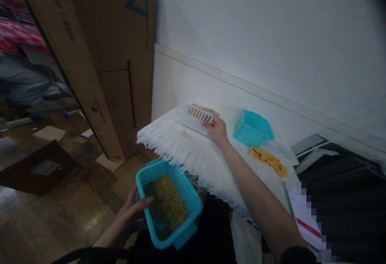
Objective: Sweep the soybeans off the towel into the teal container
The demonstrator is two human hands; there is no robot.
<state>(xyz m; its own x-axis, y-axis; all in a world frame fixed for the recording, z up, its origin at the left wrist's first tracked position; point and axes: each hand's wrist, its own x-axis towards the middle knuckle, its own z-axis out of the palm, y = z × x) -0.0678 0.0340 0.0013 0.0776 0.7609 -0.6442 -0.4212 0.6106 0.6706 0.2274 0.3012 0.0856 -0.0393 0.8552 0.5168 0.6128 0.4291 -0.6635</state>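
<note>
My left hand grips the side wall of a turquoise plastic container, its thumb hooked over the rim. Small round yellow-green beans cover the container's floor. It is held tilted, below the fringed edge of a white cloth on the table. Over the cloth, my right hand is closed on the right end of a white slotted plastic piece. A small heap of yellowish material lies just behind that piece; what it is made of is too small to tell. A pale smudge marks the cloth.
On the table's right stand a second turquoise container, a yellow cloth and a clear plastic item. A tall cardboard box borders the left side. Papers and an open brown box lie on the floor. Another person is far left.
</note>
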